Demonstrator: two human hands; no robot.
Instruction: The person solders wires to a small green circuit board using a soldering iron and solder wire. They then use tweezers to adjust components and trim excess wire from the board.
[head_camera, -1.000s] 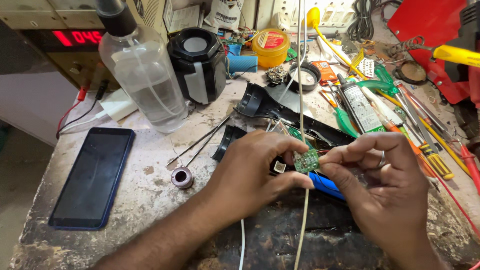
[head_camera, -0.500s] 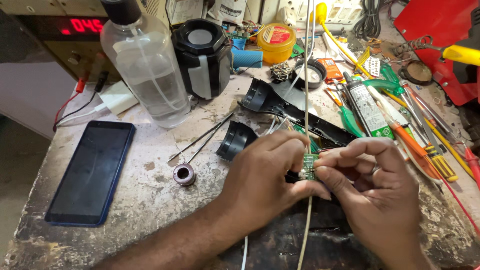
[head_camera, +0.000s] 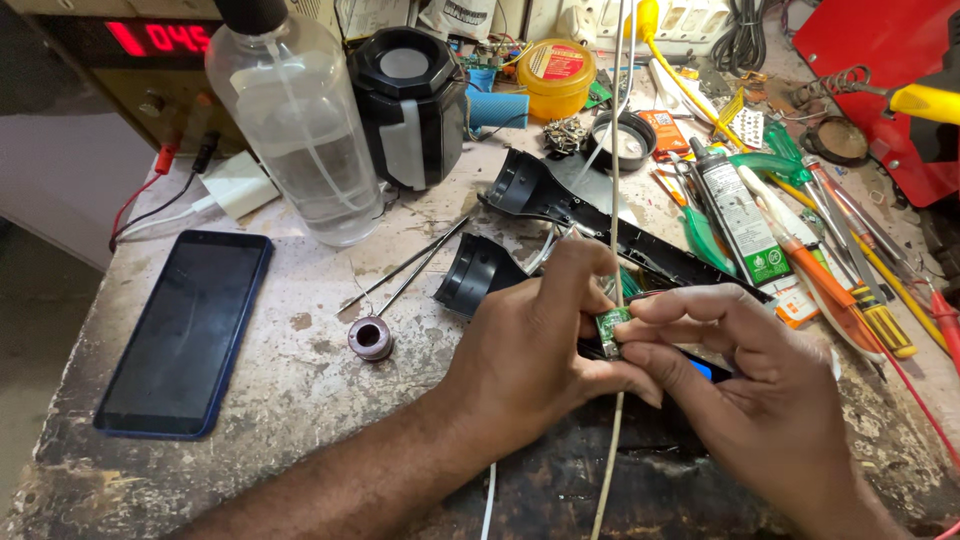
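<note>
On a cluttered tabletop (head_camera: 300, 400), a dark phone (head_camera: 185, 335) lies far left, a clear bottle (head_camera: 300, 130) behind it. At centre, the left hand (head_camera: 530, 350) and right hand (head_camera: 760, 390) both pinch a small green circuit board (head_camera: 608, 328) — held edge-on, long axis roughly upright — beside black torch housings (head_camera: 560, 200).

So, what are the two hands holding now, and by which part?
Both the left hand and the right hand pinch a small green circuit board by its edges, between the fingertips, above the worn workbench.
</note>
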